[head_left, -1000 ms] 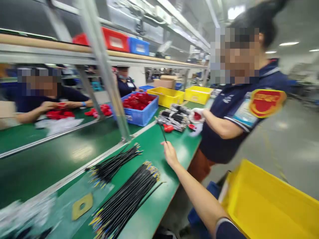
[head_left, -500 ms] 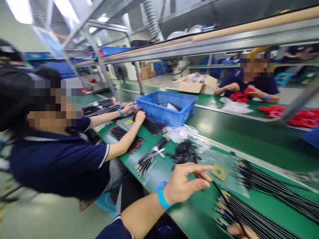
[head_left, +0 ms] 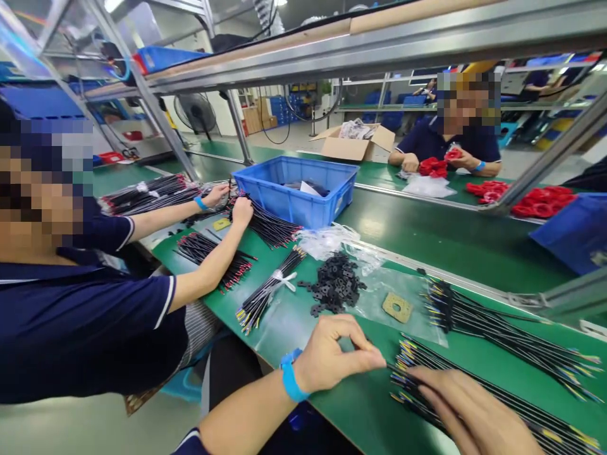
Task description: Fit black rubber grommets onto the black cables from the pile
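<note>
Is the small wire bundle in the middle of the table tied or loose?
Tied. A white tie wraps the bundle near its middle, holding the wires together on the table.

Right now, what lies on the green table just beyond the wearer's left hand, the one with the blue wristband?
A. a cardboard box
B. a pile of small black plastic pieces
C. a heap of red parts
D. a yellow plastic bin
B: just past the left hand with the blue wristband, a pile of small black plastic pieces rests on a clear plastic sheet.
</note>
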A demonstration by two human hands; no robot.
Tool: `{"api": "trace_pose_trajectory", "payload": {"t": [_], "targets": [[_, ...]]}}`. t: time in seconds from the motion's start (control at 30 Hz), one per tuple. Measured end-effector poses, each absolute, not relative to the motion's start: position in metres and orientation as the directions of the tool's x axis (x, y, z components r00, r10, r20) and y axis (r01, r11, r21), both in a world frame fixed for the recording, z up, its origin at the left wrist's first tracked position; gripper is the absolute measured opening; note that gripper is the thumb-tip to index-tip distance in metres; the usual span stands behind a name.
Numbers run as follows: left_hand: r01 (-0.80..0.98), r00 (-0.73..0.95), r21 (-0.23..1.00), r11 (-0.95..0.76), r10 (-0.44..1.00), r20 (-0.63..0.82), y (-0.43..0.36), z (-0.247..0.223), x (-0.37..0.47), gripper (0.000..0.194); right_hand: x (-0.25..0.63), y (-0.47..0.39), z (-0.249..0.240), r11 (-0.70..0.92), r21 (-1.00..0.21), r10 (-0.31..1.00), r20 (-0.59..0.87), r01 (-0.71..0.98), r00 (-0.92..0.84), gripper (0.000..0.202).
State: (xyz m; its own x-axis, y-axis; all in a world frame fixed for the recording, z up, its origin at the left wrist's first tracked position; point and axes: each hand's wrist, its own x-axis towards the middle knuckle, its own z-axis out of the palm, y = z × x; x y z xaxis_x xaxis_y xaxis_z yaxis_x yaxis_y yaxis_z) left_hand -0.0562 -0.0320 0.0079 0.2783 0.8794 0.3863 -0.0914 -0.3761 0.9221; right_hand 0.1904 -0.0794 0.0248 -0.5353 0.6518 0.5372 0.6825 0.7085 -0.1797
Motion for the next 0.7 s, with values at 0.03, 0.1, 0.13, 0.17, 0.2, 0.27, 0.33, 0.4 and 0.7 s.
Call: {"api": "trace_pose_trajectory", "payload": {"t": [0.03, 0.1, 0.13, 0.17, 0.2, 0.27, 0.33, 0.4, 0.7], "targets": [[-0.086, 0.284, 0.926, -0.367, 0.882, 0.376, -0.026, 0.009, -0.053, 0.034, 0.190, -0.075, 0.031, 0.697, -0.160, 0.649, 0.555, 0.699, -0.521, 0.027], [-0.070, 0.294, 0.929, -0.362, 0.883, 0.366, -0.012, 0.009, -0.048, 0.034, 0.196, -0.067, 0.036, 0.662, -0.122, 0.651, 0.582, 0.739, -0.487, 0.027], [-0.044, 0.269, 0.925, -0.378, 0.887, 0.375, -0.004, 0.008, -0.046, 0.035, 0.201, -0.062, 0.034, 0.632, -0.101, 0.658, 0.594, 0.769, -0.462, 0.028], [0.000, 0.228, 0.915, -0.404, 0.891, 0.393, 0.004, 0.005, -0.046, 0.036, 0.208, -0.057, 0.030, 0.590, -0.079, 0.668, 0.606, 0.803, -0.432, 0.029], [0.063, 0.195, 0.898, -0.436, 0.888, 0.417, 0.012, 0.000, -0.046, 0.037, 0.214, -0.051, 0.024, 0.540, -0.058, 0.682, 0.615, 0.840, -0.395, 0.030], [0.216, 0.261, 0.829, -0.516, 0.848, 0.461, 0.024, -0.013, -0.048, 0.035, 0.227, -0.039, 0.008, 0.436, -0.016, 0.704, 0.628, 0.900, -0.330, 0.033], [0.332, 0.511, 0.716, -0.614, 0.755, 0.411, 0.030, -0.028, -0.051, 0.032, 0.236, -0.029, -0.011, 0.378, 0.034, 0.723, 0.614, 0.925, -0.318, 0.035], [0.388, 0.718, 0.596, -0.703, 0.636, 0.283, 0.031, -0.040, -0.054, 0.029, 0.241, -0.023, -0.029, 0.357, 0.067, 0.744, 0.583, 0.932, -0.327, 0.034], [0.469, 0.820, 0.477, -0.743, 0.567, 0.076, 0.026, -0.049, -0.056, 0.022, 0.241, -0.026, -0.059, 0.325, 0.026, 0.846, 0.440, 0.945, -0.302, 0.027]]}}
